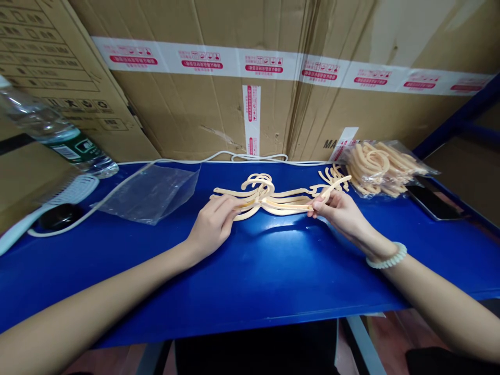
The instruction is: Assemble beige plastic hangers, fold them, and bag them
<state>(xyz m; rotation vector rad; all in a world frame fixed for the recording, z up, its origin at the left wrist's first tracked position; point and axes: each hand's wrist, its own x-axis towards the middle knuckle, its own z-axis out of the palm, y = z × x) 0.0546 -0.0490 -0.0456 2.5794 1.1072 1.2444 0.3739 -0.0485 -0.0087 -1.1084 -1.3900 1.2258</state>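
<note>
Several beige plastic clothes hangers (287, 200) lie stacked on the blue table, their hooks pointing to the far side. My left hand (213, 223) is closed with thumb and fingers on the left arm of the nearest hanger. At the other end, my right hand (344, 212) pinches that hanger's right arm tip. A curved beige strip (339, 184) sticks up out of the right hand's fingers; where it ends inside the grip is hidden. Just behind that hand lie loose curved beige hooks (335, 173).
A clear bag of beige parts (377, 165) and a dark phone (435, 199) are at the right. Leftward lie an empty plastic bag (152, 192), a white cable (117, 192), a hairbrush (74, 191), a black mouse-like object (58, 216) and a water bottle (74, 143). Cardboard boxes (195, 114) stand behind.
</note>
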